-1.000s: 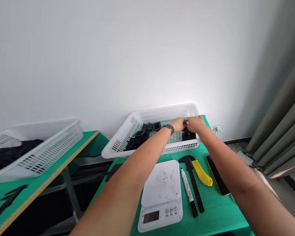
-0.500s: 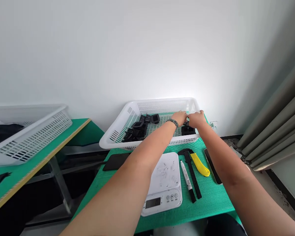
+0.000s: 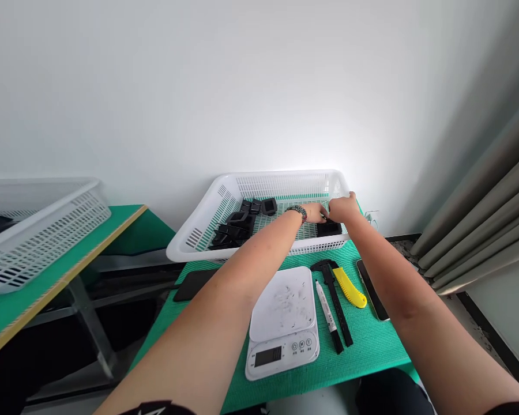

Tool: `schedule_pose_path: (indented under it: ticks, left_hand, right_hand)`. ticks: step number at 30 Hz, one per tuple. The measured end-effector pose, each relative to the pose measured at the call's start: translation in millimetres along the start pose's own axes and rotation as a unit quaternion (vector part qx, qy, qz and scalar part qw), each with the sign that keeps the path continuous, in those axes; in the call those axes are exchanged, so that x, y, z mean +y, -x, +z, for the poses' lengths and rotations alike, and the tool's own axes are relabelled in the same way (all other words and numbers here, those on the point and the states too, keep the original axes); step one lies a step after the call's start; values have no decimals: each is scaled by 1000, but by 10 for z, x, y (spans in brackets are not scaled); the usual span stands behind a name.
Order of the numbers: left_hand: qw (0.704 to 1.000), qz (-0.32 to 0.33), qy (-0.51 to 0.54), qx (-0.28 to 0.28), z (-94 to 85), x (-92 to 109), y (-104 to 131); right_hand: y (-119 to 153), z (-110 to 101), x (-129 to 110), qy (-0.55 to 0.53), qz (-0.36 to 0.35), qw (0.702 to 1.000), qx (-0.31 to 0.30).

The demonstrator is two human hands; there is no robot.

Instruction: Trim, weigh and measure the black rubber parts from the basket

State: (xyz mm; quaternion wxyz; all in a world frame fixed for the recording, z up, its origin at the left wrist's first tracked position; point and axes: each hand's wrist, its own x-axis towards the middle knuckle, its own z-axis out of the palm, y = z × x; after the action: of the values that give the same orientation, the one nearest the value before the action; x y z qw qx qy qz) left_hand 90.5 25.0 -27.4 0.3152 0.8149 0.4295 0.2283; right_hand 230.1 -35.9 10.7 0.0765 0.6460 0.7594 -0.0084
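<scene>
Both hands reach into the right end of a white plastic basket (image 3: pixel 190 253). My left hand (image 3: pixel 315 212), with a beaded bracelet at the wrist, has its fingers bent together over a dark piece. Right beside it, my right hand (image 3: pixel 344 208) is curled, its fingertips turned down and hidden. What either hand grips is too small and covered to make out. Under them lies a black plastic part (image 3: pixel 328 229). Several more black parts (image 3: pixel 237 227) are heaped at the basket's left side, and a square black frame (image 3: pixel 269 206) lies near the middle.
On the green table stands a white digital scale (image 3: pixel 283 305). To its right lie a marker (image 3: pixel 327 311), a black caliper (image 3: pixel 338 305), a yellow utility knife (image 3: pixel 350 288) and a phone (image 3: pixel 371 291). A dark flat pad (image 3: pixel 193 285) is at left. Another basket (image 3: pixel 47 242) sits on the left table.
My left hand has come slightly down and nearer within the basket, its fingers lower over the black part. My right hand stays almost in place. The view has shifted a little.
</scene>
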Motion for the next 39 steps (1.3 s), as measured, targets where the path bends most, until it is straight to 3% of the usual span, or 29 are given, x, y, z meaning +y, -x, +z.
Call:
schedule_pose_path:
  ticks: [3,6,16,22,25,29,34,36,39]
  left_hand:
    - [981,-56,-111,-149,-3,12,-24]
    - [956,-65,-187,-217,-28,71,-11]
    - [930,-55,-276,-238,-22,269,60]
    - [937,-53,-257,-232,-50,262,83]
    - [948,-55,-240,-203,-82,237,48]
    - [964,-82,-227,-109,-372,73,53]
    - [943,-208,-258,25,-1094,-490,445]
    - [930,-253,-264,42,-1285,-740,626]
    - [927,-279,-251,12,-1355,-996,717]
  right_hand:
    - [-25,2,3,-2,5,1000,-9]
    - [-42,4,8,-3,9,1000,-14]
    - [-64,20,24,-7,14,1000,-11]
    - [-56,11,26,-11,18,1000,-11]
    - [-34,-9,15,-13,19,1000,-12]
    - [8,-26,1,-10,20,1000,-15]
    - [28,-19,-3,-6,16,1000,-16]
    - [26,-13,-5,-7,16,1000,-16]
    - [21,-6,-8,-9,18,1000,-17]
